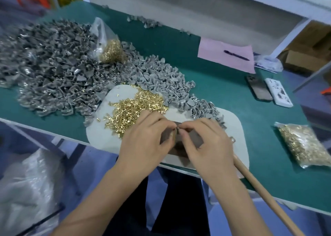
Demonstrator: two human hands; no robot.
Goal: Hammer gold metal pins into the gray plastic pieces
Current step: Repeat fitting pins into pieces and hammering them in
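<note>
Gray plastic piece (177, 130) is pinched between both grips over the dark block (194, 137) at the near desk (232, 96) edge, likely seating a gold pin before hammering. Left hand (143, 139) and right hand (211, 146) both clamp it by the fingertips. Loose gold pins (136, 108) sit just far-left, gray pieces pile (53, 65) beyond, within reach. Wooden hammer handle (259, 191) lies under the right wrist, ready.

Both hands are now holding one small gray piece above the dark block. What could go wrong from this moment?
1. The left hand and right hand pinch a tiny gray piece at the fingertips; a hammer blow here could hit fingers.
2. The loose gold pins lie right beside the left hand, so a sweep may scatter them.
3. The wooden handle overhangs the table edge and might slide off.
</note>
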